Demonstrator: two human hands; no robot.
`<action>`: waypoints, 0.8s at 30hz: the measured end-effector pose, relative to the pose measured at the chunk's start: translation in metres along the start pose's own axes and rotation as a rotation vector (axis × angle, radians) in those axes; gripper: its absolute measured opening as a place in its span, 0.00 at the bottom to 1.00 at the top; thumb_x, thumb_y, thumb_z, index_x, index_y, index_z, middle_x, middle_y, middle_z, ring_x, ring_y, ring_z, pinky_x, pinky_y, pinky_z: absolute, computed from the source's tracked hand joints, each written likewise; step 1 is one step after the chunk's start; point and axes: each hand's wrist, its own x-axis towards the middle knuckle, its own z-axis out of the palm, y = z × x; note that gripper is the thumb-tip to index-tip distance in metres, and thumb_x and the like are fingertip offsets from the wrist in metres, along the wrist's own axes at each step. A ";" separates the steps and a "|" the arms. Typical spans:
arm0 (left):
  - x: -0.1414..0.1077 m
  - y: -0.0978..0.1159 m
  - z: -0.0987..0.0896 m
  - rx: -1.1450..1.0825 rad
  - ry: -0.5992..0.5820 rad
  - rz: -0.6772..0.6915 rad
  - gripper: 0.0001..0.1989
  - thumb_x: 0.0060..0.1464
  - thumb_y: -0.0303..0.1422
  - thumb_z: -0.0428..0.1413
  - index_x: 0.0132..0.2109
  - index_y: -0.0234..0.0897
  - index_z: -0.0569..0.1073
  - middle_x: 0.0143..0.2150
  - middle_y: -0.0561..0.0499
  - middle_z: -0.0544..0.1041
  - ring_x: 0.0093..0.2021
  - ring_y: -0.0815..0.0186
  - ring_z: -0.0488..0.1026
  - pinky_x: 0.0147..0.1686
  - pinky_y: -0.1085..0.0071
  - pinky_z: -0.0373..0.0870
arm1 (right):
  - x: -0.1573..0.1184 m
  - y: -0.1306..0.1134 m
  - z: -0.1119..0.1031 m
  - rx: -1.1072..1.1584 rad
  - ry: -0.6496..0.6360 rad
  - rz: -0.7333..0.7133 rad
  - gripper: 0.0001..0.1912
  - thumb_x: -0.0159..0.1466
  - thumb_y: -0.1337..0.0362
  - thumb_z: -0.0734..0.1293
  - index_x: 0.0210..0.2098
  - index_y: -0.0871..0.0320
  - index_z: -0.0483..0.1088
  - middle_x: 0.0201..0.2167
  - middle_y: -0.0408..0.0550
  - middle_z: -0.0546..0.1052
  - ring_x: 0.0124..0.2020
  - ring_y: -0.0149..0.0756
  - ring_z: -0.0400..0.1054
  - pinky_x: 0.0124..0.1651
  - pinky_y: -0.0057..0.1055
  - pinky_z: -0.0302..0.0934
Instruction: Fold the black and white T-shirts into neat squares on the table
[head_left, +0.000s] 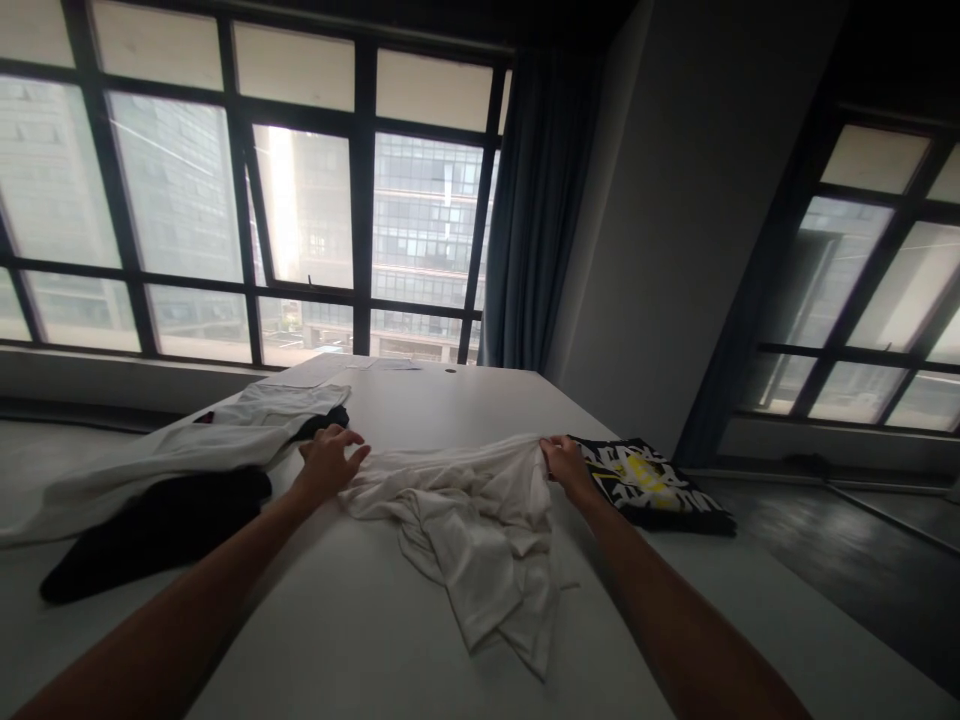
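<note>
A crumpled white garment lies across the middle of the table, its far edge stretched fairly straight and its loose folds hanging toward me. At that edge's right end, my right hand is closed on the cloth. My left hand is by the left end, with thumb and fingers apart and no cloth visible between them. The folds hide what kind of garment it is.
White clothing and a black garment lie loosely at the left. A folded black garment with white and yellow print rests at the right. Papers are on the far end of the white table, near windows and a blue curtain.
</note>
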 end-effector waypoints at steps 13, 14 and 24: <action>-0.064 0.091 0.024 -0.885 -0.462 0.215 0.16 0.52 0.41 0.57 0.38 0.31 0.78 0.31 0.48 0.78 0.32 0.63 0.72 0.32 0.70 0.69 | -0.087 -0.051 0.030 0.516 -0.893 -0.488 0.18 0.59 0.57 0.69 0.47 0.57 0.74 0.46 0.54 0.78 0.44 0.43 0.74 0.50 0.44 0.66; -0.063 0.091 0.023 -0.928 -0.478 0.227 0.14 0.52 0.38 0.56 0.37 0.31 0.77 0.31 0.48 0.79 0.33 0.62 0.73 0.34 0.69 0.70 | -0.080 -0.047 0.027 0.459 -0.743 -0.502 0.18 0.59 0.58 0.68 0.48 0.58 0.74 0.46 0.54 0.78 0.43 0.42 0.74 0.48 0.45 0.67; -0.060 0.096 -0.027 -1.074 -0.751 0.521 0.11 0.46 0.29 0.57 0.38 0.34 0.80 0.34 0.47 0.81 0.44 0.55 0.75 0.47 0.64 0.72 | -0.061 -0.015 0.054 -0.108 -0.654 -0.865 0.18 0.54 0.69 0.68 0.44 0.57 0.76 0.63 0.56 0.66 0.64 0.47 0.59 0.64 0.44 0.54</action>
